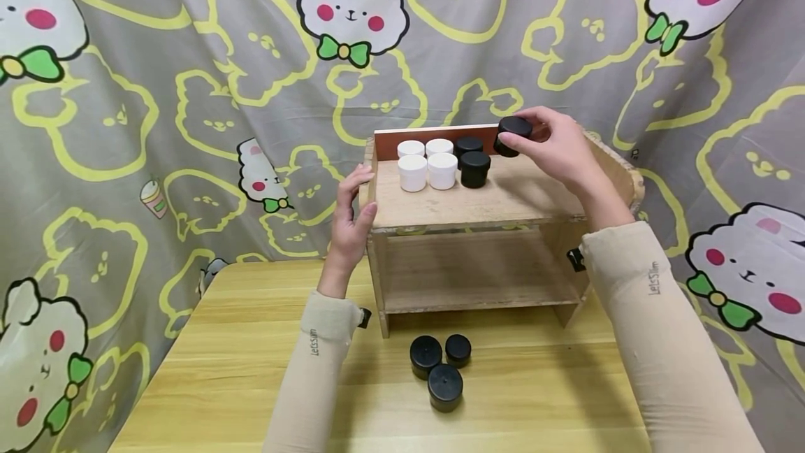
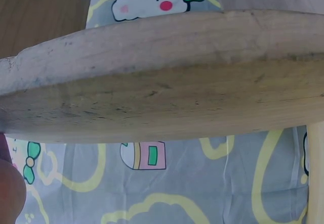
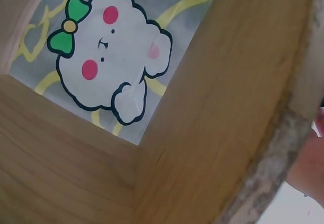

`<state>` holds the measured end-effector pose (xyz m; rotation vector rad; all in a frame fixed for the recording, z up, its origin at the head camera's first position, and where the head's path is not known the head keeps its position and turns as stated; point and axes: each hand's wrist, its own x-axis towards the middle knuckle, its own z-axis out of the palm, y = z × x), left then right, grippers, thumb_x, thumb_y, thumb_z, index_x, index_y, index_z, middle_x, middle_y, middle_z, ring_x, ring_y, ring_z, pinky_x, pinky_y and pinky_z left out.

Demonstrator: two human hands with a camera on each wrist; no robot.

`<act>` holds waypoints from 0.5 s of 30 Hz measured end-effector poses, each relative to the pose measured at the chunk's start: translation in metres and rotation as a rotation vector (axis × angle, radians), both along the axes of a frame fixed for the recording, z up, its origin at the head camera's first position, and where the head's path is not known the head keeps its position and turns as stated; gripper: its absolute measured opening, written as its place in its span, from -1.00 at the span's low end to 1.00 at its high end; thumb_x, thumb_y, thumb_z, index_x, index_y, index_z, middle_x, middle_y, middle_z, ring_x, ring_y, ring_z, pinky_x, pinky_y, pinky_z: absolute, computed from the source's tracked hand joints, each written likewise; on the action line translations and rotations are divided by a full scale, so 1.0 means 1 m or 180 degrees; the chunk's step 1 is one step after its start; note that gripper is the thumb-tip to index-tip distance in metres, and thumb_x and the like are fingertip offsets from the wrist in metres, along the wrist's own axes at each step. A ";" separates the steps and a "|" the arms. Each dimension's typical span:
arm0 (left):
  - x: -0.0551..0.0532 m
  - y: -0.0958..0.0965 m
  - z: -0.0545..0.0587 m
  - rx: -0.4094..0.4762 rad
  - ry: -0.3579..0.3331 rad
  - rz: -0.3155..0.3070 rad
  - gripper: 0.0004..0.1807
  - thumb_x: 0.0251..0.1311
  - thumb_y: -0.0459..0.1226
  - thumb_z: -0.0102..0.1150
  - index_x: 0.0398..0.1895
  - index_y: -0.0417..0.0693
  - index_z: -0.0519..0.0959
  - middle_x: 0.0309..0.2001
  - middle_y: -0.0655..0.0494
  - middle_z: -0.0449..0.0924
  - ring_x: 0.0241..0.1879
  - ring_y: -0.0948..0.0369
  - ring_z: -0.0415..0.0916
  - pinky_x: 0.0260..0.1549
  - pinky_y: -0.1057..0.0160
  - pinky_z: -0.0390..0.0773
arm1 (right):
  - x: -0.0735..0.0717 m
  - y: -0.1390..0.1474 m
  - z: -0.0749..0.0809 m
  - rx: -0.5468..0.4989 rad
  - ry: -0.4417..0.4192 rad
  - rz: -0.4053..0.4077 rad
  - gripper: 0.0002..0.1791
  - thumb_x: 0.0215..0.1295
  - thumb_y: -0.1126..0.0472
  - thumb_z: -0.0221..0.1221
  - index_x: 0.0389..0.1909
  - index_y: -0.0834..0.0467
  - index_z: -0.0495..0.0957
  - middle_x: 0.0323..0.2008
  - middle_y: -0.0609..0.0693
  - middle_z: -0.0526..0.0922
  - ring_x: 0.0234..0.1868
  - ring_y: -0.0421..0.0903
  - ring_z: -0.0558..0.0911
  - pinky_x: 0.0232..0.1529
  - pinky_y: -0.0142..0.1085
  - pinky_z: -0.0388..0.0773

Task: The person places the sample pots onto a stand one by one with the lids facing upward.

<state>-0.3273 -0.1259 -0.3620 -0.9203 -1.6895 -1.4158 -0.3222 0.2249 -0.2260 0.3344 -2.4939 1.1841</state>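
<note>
My right hand (image 1: pixel 560 145) pinches a black lidded jar (image 1: pixel 514 128) between thumb and fingers, over the top board of a small wooden shelf (image 1: pixel 434 210). Left of it, two black jars (image 1: pixel 474 172) stand one behind the other on that board. Several white lidded jars (image 1: pixel 412 175) stand beside them in two rows. My left hand (image 1: pixel 352 219) grips the shelf's left side panel, thumb toward the front. In the left wrist view, a wooden edge (image 2: pixel 167 72) crosses the picture. The right wrist view shows wooden boards (image 3: pixel 212 102), not the held jar.
Three black jars (image 1: pixel 445 386) of differing sizes sit close together on the wooden table (image 1: pixel 239 341) before the shelf. A lower board (image 1: pixel 478 271) spans the shelf's inside. A patterned grey curtain (image 1: pixel 264 40) hangs behind and at both sides.
</note>
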 end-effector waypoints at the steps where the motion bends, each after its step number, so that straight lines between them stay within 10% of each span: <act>1: 0.000 0.000 0.000 0.0006 0.0007 -0.0010 -0.23 0.45 0.22 0.05 0.29 -0.31 0.37 0.39 -0.28 0.38 0.57 -0.01 0.17 0.54 -0.03 0.21 | -0.002 0.000 0.001 -0.0013 -0.0019 -0.0013 -0.31 0.29 -0.23 0.35 0.33 0.06 0.54 0.02 -0.03 0.63 -0.12 -0.23 0.58 -0.11 -0.34 0.46; 15: -0.001 0.000 -0.001 0.0060 0.0036 -0.0041 -0.22 0.45 0.22 0.06 0.27 -0.35 0.38 0.38 -0.32 0.38 0.56 -0.03 0.18 0.54 -0.04 0.22 | -0.034 -0.007 -0.002 -0.0058 -0.0176 0.0021 -0.30 0.35 -0.18 0.31 0.38 0.12 0.48 0.21 0.13 0.57 0.12 -0.05 0.62 -0.11 -0.49 0.52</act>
